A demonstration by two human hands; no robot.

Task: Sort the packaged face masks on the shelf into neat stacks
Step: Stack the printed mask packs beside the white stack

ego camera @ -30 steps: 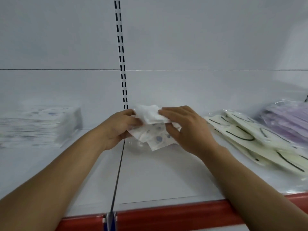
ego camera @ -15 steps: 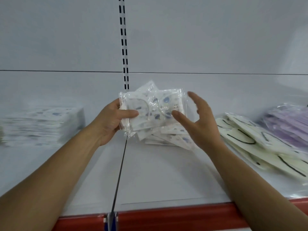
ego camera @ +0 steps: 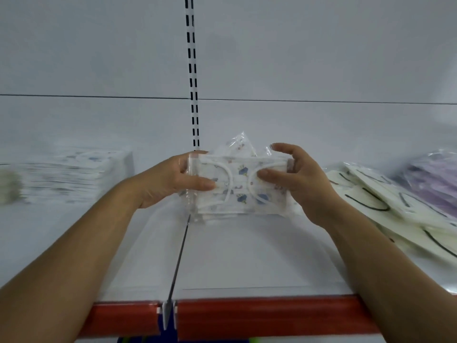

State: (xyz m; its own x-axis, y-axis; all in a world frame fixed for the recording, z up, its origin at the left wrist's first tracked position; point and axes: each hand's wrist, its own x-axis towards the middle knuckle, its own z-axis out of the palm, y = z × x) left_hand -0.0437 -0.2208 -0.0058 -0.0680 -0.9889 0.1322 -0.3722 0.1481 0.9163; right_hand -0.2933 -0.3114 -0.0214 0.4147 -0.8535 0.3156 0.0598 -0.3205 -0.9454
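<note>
Between both hands I hold a bundle of clear-wrapped white face masks with blue prints (ego camera: 241,186), upright at the middle of the white shelf (ego camera: 247,256). My left hand (ego camera: 173,179) grips its left end, thumb across the front. My right hand (ego camera: 299,179) holds its right end, fingers curled over the top corner. A neat stack of the same printed masks (ego camera: 71,177) lies at the left. A loose pile of cream masks with black loops (ego camera: 385,206) spreads at the right, with purple masks (ego camera: 435,184) behind it.
The shelf's front edge carries a red strip (ego camera: 259,318). A thin divider seam (ego camera: 180,251) runs front to back below the bundle. A slotted upright (ego camera: 193,70) rises on the white back wall.
The bundle has been squared up and turned level between the hands. My right hand, which was open beside it half a second ago, now grips its right end.
</note>
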